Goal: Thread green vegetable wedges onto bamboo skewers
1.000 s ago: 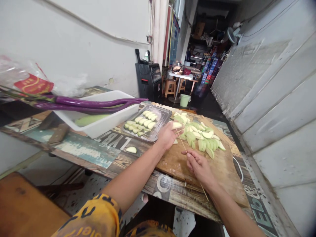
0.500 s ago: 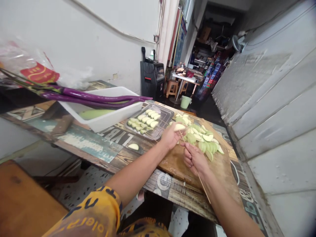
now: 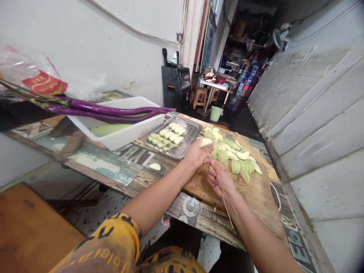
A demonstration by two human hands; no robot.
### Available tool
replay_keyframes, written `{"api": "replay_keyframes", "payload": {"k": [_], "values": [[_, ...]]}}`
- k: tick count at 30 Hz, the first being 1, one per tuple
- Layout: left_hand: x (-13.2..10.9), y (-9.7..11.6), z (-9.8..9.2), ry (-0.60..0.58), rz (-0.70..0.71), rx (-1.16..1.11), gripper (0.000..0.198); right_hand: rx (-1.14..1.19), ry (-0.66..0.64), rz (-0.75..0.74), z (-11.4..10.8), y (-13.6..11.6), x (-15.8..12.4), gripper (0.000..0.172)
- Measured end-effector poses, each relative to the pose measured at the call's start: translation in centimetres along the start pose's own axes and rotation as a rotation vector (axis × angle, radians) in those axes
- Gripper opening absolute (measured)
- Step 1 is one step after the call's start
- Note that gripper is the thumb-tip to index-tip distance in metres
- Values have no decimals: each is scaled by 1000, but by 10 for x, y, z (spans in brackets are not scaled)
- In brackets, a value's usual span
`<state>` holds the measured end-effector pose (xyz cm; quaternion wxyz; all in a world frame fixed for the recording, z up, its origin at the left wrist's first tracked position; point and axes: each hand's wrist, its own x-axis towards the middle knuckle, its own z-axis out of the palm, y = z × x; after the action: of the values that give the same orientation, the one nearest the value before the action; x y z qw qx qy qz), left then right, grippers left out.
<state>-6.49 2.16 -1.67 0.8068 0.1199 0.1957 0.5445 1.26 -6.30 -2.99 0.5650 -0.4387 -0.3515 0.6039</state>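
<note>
My left hand [image 3: 195,153] pinches a pale vegetable slice [image 3: 206,142] above the wooden cutting board [image 3: 257,197]. My right hand [image 3: 220,178] is closed round a thin bamboo skewer [image 3: 226,206], whose tip meets the slice. A heap of green-edged vegetable slices [image 3: 234,157] lies on the board just right of both hands. Skewered slices rest in a clear tray [image 3: 191,133] to the left of my left hand.
A white tub [image 3: 125,132] holds a green vegetable, with long purple eggplants [image 3: 113,112] across its rim. One loose slice [image 3: 155,166] lies on the patterned tabletop. A grey wall [image 3: 318,113] runs close on the right. A black speaker [image 3: 176,89], stools and a green bucket [image 3: 215,113] stand beyond.
My right hand has slid up the skewer towards my left hand, pushing the tip into the slice. The view has shifted slightly.
</note>
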Motion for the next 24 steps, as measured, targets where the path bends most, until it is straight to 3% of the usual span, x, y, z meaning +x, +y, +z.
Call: {"api": "replay_keyframes", "payload": {"k": [3, 8, 10, 12, 14, 16, 21, 24], "values": [[0, 0, 1, 12, -14, 16, 19, -273, 79, -124, -5, 2, 1, 28], [-1, -2, 0, 9, 38, 127, 16, -1157, 223, -519, -19, -2, -3, 27], [-2, -3, -1, 15, 36, 189, 14, -1392, 268, -561, -23, -4, -6, 27], [-2, -4, -1, 34, 26, 238, 11, -1467, 290, -554, -24, -5, -7, 25], [-2, -5, -1, 49, 20, 261, 8, -1369, 271, -547, -23, -6, -8, 23], [-2, -6, -1, 52, 6, 258, 5, -1099, 200, -468, -21, -6, -8, 21], [-2, -8, -3, 13, -48, 219, 6, -110, -4, 31, -14, -8, -8, 21], [-1, -8, -6, -12, -58, 200, 6, 209, -86, 144, -10, -12, -9, 15]]}}
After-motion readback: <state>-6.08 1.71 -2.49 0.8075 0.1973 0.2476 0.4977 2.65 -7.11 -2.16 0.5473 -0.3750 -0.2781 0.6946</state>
